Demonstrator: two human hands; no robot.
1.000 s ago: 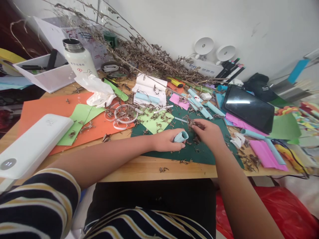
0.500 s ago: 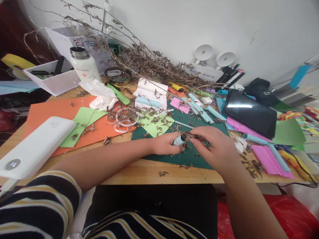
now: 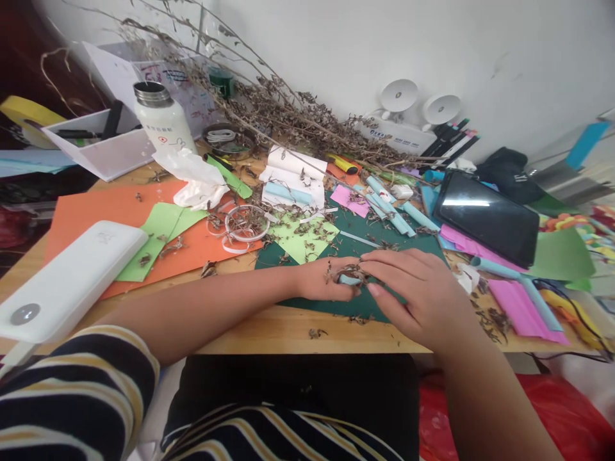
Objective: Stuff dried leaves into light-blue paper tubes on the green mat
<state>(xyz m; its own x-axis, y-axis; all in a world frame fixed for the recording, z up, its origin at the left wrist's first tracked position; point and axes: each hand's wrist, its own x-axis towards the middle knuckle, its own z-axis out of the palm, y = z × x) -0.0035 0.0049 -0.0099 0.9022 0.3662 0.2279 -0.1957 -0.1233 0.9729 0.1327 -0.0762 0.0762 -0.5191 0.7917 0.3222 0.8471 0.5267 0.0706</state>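
My left hand [image 3: 324, 279] is wrapped round a light blue paper tube [image 3: 349, 280], its end pointing toward my right hand. Dried leaves [image 3: 353, 271] lie over the tube's mouth and hide part of it. My right hand [image 3: 416, 291] is at those leaves, thumb and fingertips closed about them, close against the tube. Both hands are above a dark green cutting mat [image 3: 327, 308], where more leaf bits are strewn. Beyond them lies a light green paper sheet [image 3: 303, 240] with crumbled leaves on it.
Dried branches [image 3: 288, 118] stretch along the wall. On the left are a power bank [image 3: 72, 275], orange paper [image 3: 72, 218] and an uncapped white bottle [image 3: 166, 125]. A black tablet [image 3: 487, 214], several blue tubes [image 3: 391, 211] and pink paper [image 3: 526, 310] lie on the right.
The tube's open end, plainly visible before, is now mostly covered by dried leaves. My right hand has come down and closer over it. My left hand keeps its hold.
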